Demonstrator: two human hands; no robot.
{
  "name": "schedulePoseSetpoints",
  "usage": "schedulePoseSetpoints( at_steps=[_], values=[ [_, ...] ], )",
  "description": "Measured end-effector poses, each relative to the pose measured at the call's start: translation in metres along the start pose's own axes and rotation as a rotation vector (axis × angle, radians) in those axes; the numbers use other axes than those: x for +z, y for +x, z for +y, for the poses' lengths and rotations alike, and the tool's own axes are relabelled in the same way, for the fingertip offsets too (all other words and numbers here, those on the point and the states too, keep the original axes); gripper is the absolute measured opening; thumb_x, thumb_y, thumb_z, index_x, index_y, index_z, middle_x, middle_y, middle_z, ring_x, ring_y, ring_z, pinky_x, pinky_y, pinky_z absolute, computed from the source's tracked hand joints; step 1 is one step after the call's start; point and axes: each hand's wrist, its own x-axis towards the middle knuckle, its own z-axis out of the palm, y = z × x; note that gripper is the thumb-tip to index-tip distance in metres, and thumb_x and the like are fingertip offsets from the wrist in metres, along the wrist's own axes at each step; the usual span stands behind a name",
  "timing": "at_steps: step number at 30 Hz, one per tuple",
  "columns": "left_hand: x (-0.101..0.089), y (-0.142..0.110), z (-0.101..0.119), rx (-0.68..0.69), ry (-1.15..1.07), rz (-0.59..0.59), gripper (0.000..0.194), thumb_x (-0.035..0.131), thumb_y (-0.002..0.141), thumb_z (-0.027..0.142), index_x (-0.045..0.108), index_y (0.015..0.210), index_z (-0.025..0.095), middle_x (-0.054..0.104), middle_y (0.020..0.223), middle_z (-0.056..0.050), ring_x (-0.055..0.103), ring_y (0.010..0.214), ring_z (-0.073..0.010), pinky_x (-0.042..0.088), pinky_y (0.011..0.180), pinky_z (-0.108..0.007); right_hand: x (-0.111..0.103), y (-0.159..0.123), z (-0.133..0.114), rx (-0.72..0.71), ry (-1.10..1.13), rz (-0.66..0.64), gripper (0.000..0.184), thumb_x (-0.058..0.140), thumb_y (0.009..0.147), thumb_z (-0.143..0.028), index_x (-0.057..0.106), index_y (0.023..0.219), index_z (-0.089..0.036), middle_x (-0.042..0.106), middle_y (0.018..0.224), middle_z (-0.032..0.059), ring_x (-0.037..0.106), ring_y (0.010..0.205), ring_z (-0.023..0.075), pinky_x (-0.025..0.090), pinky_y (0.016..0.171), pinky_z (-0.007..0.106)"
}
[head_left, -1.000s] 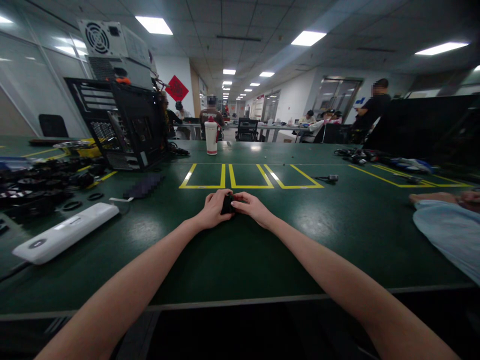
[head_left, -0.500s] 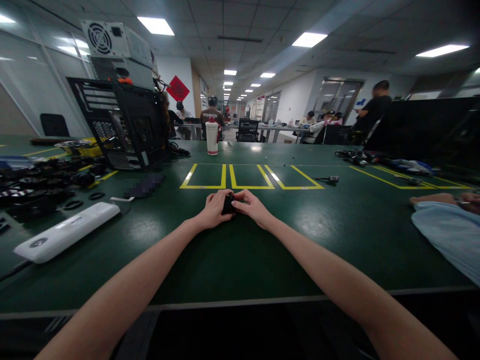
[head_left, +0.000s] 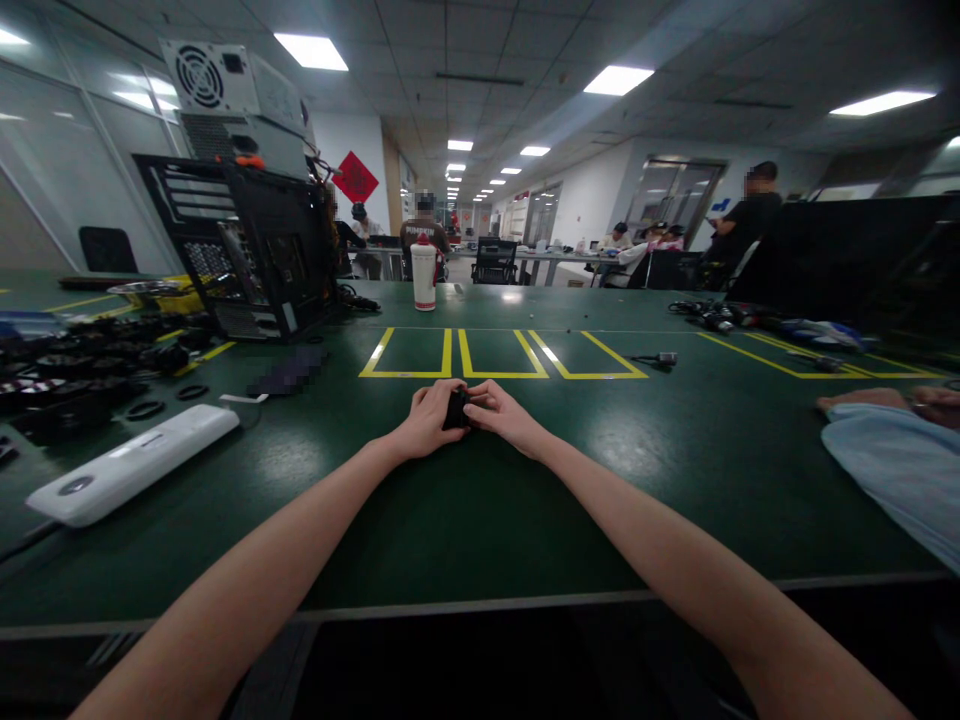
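Between my hands, just in front of the yellow tape outlines [head_left: 405, 375], is a small black object [head_left: 457, 410] whose kind I cannot make out. My left hand [head_left: 429, 422] curls around its left side, thumb near the table. From the right, my right hand [head_left: 504, 415] pinches the same object with thumb and fingertips. Much of the object is hidden by my fingers. It is low over the green table [head_left: 480, 530]; whether it touches the surface I cannot tell.
To the left lie a white power strip [head_left: 139, 465], black rings [head_left: 145, 410] and a pile of black parts. An open computer case [head_left: 247, 250] stands behind them. A white cup [head_left: 424, 275] is at the back. A co-worker's sleeve [head_left: 885, 460] rests at right, near a cable connector [head_left: 664, 358].
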Motion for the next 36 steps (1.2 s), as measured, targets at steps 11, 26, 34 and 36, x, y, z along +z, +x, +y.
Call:
schedulePoseSetpoints(
  at_steps=[11, 26, 34, 36],
  values=[
    [-0.0006, 0.0005, -0.0006, 0.013, 0.010, -0.008, 0.058, 0.056, 0.068, 0.029, 0.025, 0.117, 0.023, 0.040, 0.115, -0.007, 0.038, 0.110, -0.0233, 0.022, 0.095, -0.043, 0.0045, 0.0012, -0.0064, 0.086, 0.075, 0.056, 0.028, 0.063, 0.065, -0.030, 0.050, 0.089, -0.021, 0.054, 0.091, 0.0013, 0.052, 0.087, 0.0135, 0.046, 0.077, 0.033],
    [-0.0014, 0.0004, 0.0006, 0.005, 0.001, -0.012, 0.058, 0.056, 0.069, 0.029, 0.026, 0.117, 0.023, 0.040, 0.115, -0.007, 0.038, 0.111, -0.0237, 0.023, 0.096, -0.043, 0.0033, -0.0005, -0.0036, 0.025, 0.039, 0.043, 0.027, 0.063, 0.065, -0.033, 0.048, 0.084, -0.021, 0.053, 0.090, 0.0011, 0.053, 0.083, 0.0137, 0.046, 0.075, 0.033],
    [0.0002, 0.0004, -0.0018, 0.014, 0.001, -0.007, 0.058, 0.057, 0.068, 0.029, 0.026, 0.117, 0.023, 0.039, 0.116, -0.007, 0.037, 0.111, -0.0236, 0.024, 0.095, -0.043, 0.0048, 0.0023, -0.0031, 0.031, 0.027, 0.059, 0.031, 0.063, 0.064, -0.028, 0.050, 0.090, -0.018, 0.053, 0.095, 0.0035, 0.053, 0.089, 0.0150, 0.043, 0.081, 0.036],
    [0.0000, 0.0003, -0.0020, 0.012, 0.000, -0.008, 0.058, 0.057, 0.068, 0.029, 0.026, 0.117, 0.023, 0.039, 0.116, -0.007, 0.037, 0.111, -0.0236, 0.023, 0.096, -0.043, 0.0029, 0.0013, -0.0022, -0.013, 0.029, 0.032, 0.031, 0.065, 0.062, -0.025, 0.050, 0.089, -0.017, 0.053, 0.097, 0.0034, 0.053, 0.091, 0.0147, 0.041, 0.086, 0.036]
  ],
)
